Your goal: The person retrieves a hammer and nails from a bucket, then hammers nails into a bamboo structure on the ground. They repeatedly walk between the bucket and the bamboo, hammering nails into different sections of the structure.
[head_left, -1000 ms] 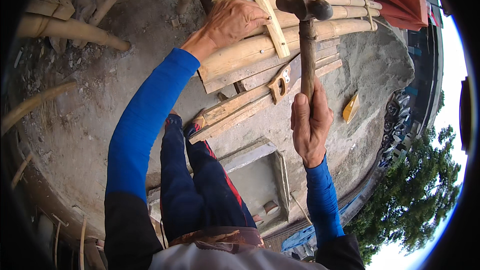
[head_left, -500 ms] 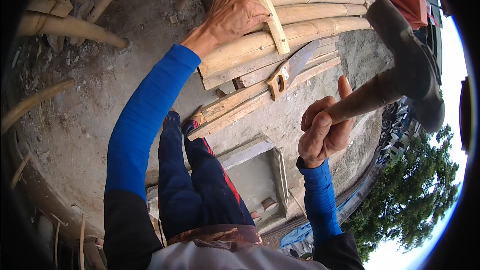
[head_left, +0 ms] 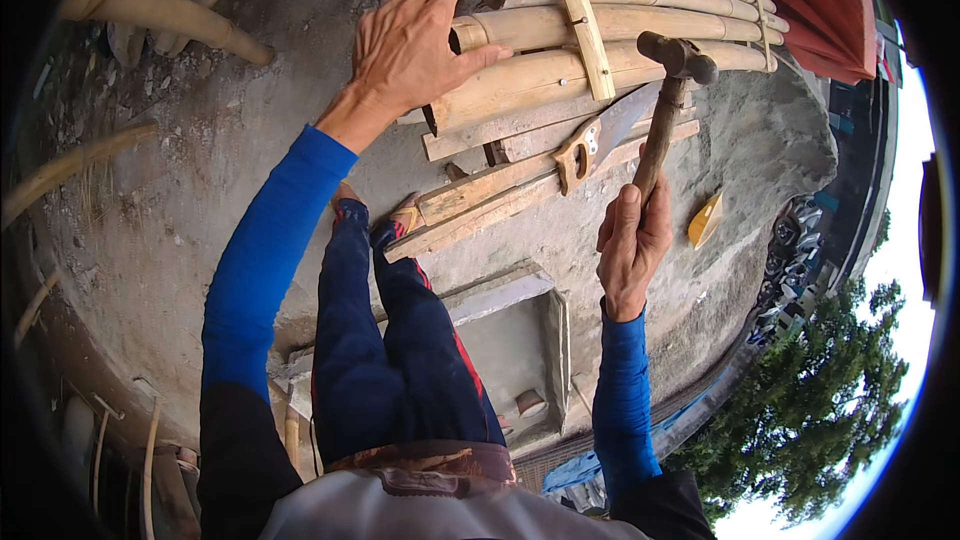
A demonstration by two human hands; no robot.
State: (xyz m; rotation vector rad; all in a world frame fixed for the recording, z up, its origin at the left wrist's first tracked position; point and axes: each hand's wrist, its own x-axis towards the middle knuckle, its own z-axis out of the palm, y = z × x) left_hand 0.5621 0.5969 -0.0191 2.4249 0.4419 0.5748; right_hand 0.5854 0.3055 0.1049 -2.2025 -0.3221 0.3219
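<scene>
My right hand [head_left: 635, 248] is closed around the wooden handle of a hammer [head_left: 660, 125], its metal head up near the front bamboo pole. At the cut ends of several bamboo poles [head_left: 560, 78], my left hand [head_left: 405, 62] is spread, thumb out toward the front poles; whether it touches them is hard to tell. A split bamboo strip [head_left: 578, 15] lies across the poles, with a nail [head_left: 583, 20] standing in it. Another nail head [head_left: 562, 82] shows on the front pole. Below the poles, a handsaw [head_left: 590, 143] with a wooden grip rests on wooden planks [head_left: 480, 202].
A shallow framed basin [head_left: 510, 340] lies on the ground by my legs. A yellow object [head_left: 705, 220] is on the concrete at right. Bamboo pieces [head_left: 165, 15] stand at the upper left, and red sheeting [head_left: 815, 10] hangs beyond the poles.
My left hand has let go of the nail at the strip and moved left to the pole ends, fingers spreading. The hammer has come down from its raised position, farther from view.
</scene>
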